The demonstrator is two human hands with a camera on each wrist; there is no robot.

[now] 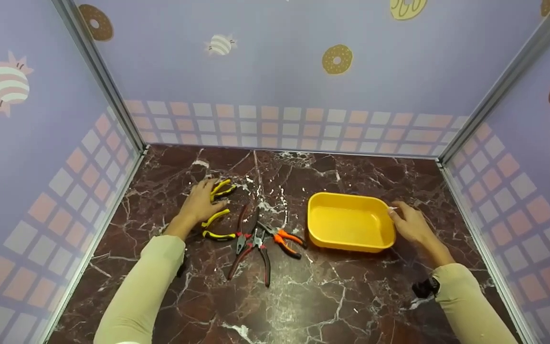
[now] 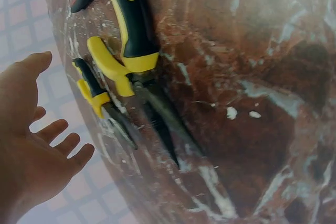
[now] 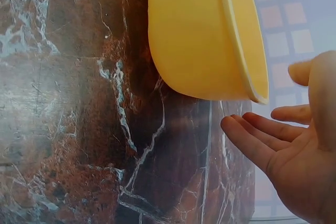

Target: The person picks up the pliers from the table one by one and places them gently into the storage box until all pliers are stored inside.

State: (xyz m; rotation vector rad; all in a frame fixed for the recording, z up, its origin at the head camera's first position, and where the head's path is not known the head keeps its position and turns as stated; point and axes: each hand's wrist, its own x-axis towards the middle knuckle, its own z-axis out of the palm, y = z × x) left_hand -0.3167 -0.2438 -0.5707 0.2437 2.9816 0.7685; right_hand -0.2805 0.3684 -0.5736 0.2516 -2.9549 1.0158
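Observation:
My left hand hovers by two yellow-and-black pairs of pliers, its fingers relaxed and spread. In the left wrist view, the nearer long-nose pliers and the smaller pliers lie side by side, apart from the left hand. At the right, a yellow plastic basin stands upright on the tabletop. Beside its right end is my right hand, with loosely extended fingers. A gap separates the right hand from the basin's rim in the right wrist view.
Red-and-black pliers lie across another red-and-black pair mid-table. Orange-handled pliers rest just left of the basin. Patterned panels enclose the dark marbled table at the back and both sides.

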